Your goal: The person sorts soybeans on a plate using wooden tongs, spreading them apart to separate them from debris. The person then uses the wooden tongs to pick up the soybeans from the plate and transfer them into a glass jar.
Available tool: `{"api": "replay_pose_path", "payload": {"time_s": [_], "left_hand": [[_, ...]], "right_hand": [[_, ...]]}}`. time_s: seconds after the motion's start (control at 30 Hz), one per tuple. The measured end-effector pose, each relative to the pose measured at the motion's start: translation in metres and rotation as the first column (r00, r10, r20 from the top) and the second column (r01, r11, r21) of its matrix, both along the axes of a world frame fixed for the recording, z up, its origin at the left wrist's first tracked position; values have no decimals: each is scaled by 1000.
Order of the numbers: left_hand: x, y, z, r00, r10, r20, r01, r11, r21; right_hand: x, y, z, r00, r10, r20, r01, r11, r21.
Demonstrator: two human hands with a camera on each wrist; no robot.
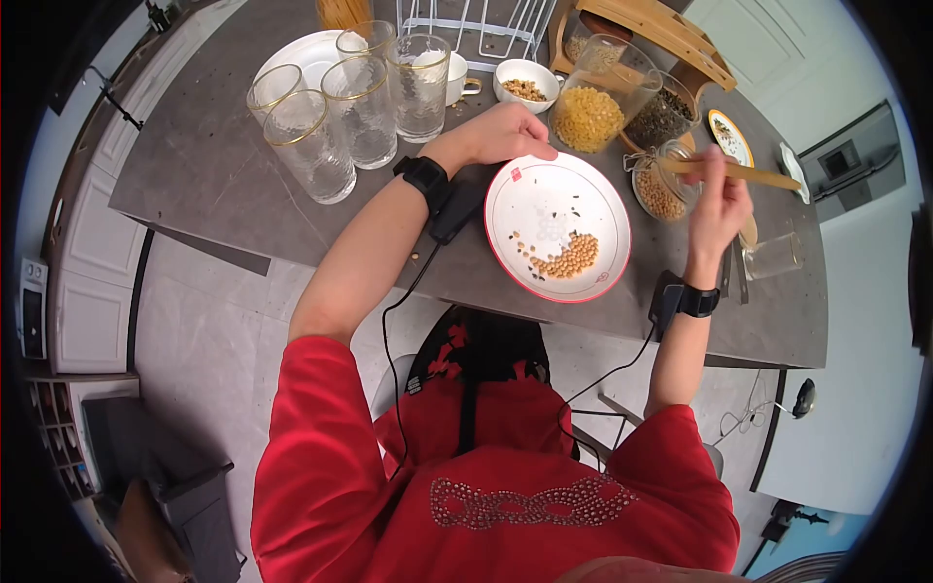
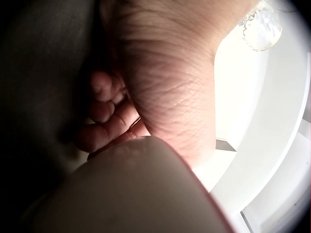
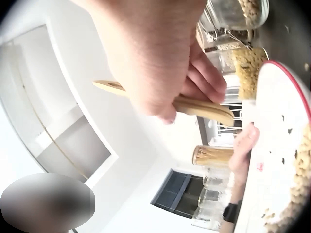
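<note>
My left hand [image 1: 501, 134] holds the far rim of a white plate [image 1: 544, 199] with a red edge, thumb over the rim and fingers beneath, also visible in the left wrist view. The plate leans toward the person. Round tan beans [image 1: 573, 257] are gathered at its near side, with a few dark seeds [image 1: 556, 214] scattered above them. To the right, my right hand [image 1: 721, 209] grips wooden tongs [image 3: 204, 110] over an open glass jar [image 1: 664, 185] holding similar beans. In the right wrist view, the tongs' end is above the plate's far side, with nothing visible in it.
Several gold-rimmed glasses [image 1: 311, 155] stand at left. Behind the plate are a white cup of nuts [image 1: 525, 83], a jar of yellow pasta [image 1: 588, 117], a dark-filled jar [image 1: 663, 112] and a white wire rack [image 1: 476, 24]. A glass [image 1: 775, 255] lies near the right edge.
</note>
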State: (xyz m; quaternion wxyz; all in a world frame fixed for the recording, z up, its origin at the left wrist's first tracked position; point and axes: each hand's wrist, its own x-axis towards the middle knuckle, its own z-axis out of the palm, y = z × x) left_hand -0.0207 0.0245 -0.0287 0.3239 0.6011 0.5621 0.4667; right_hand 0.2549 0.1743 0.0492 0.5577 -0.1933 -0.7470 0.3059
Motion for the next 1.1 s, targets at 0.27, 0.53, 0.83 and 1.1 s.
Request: {"api": "replay_pose_path", "payload": {"time_s": [0.27,0.53,0.83,1.1], "left_hand": [[2,0,2,999,-22,26,22,1000,-6],[0,-1,2,1000,-13,10,13,1000,-2],[1,-1,2,1000,5,1,-5,1000,-10],[-4,2,1,1000,-17,-8,17,1000,-4]], "right_hand": [[8,15,6,994,-80,-69,77,996,-47],[-5,-27,0,897,429,107,-403,893,-200],[-23,-66,-9,451,750,483,-727,623,-289],[-26,-71,-22,487,732,476,-650,668,-363]]}}
